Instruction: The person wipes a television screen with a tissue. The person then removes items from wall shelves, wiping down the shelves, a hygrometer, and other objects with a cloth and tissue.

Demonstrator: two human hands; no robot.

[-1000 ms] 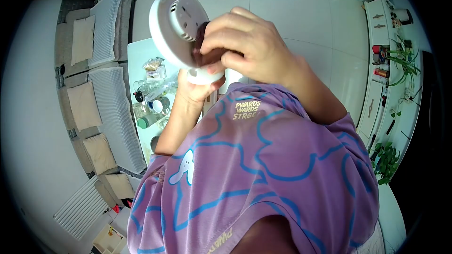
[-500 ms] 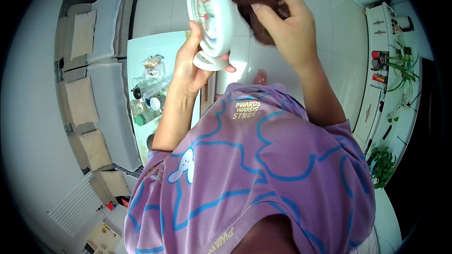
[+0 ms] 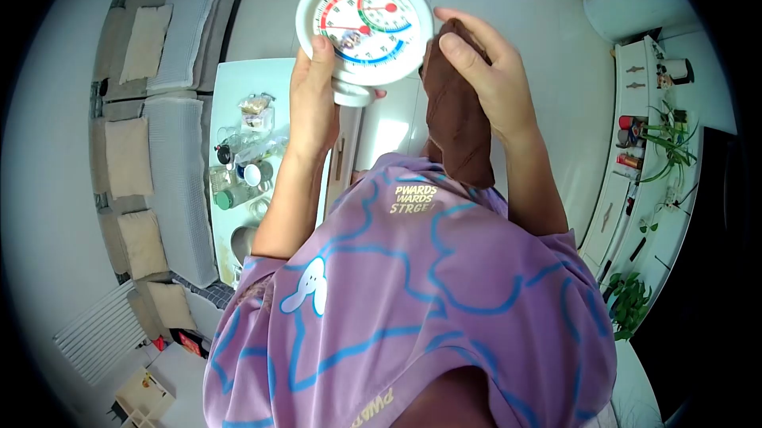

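My left hand (image 3: 313,98) grips a round white thermometer-hygrometer (image 3: 365,27) by its lower left edge and stand. Its dial faces up toward me, with red, green and blue scales and red pointers. A brown cloth (image 3: 460,118) hangs from my right hand (image 3: 494,71), pinched between thumb and fingers. The cloth's upper end is beside the right rim of the dial; whether it touches the rim I cannot tell. The cloth's lower end hangs down in front of my purple shirt.
On the left, a pale table (image 3: 246,79) bears glass jars, a green-lidded bottle (image 3: 230,196) and a packet. Beyond it is a grey sofa (image 3: 178,182) with beige cushions. A white cabinet (image 3: 627,126) with plants (image 3: 671,138) stands on the right.
The dial has turned from nearly edge-on to face me. The brown cloth was bunched and apart from it; now it hangs long, close to the right rim.
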